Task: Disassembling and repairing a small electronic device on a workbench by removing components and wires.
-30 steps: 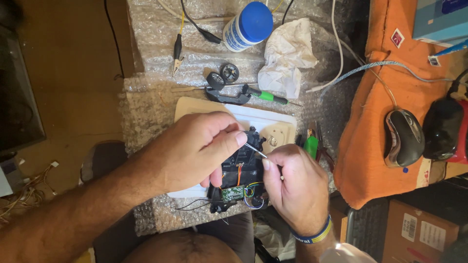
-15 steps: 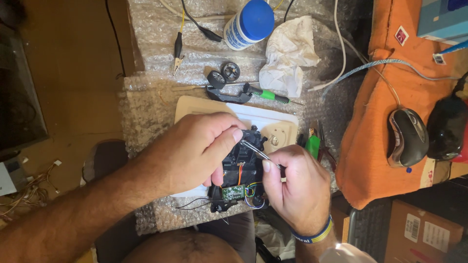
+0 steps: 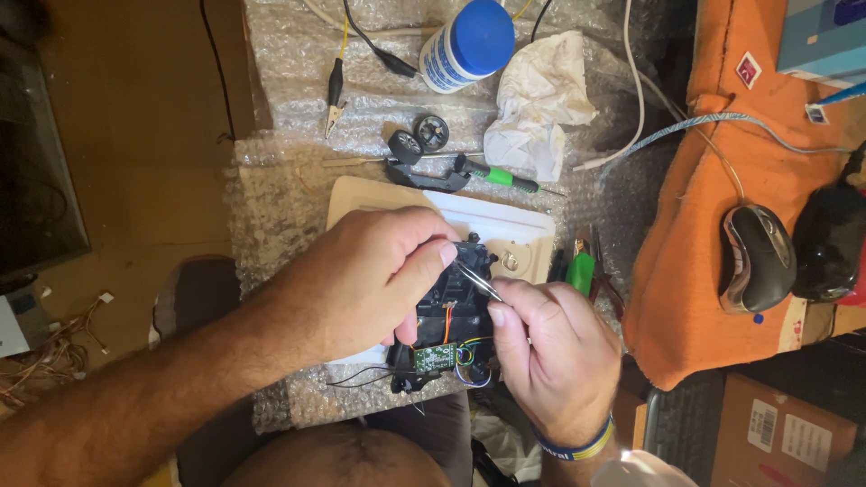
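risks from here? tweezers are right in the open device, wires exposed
1. The metal tweezers in the right hand probe just above the bare green circuit board; a slip could scratch it or bridge contacts.
2. The thin coloured wires loop loose at the black device's lower edge, beside the right hand, and might snag or tear off.
3. The left hand alone steadies the device over soft bubble wrap, so it may shift under pressure.

The left forearm comes in from the lower left, its hand curled palm-down with fingers bent and thumb tip pressed forward. The right hand rises from below, wrist banded, thumb and forefinger pinched together, knuckles up, just beside the left fingertips.
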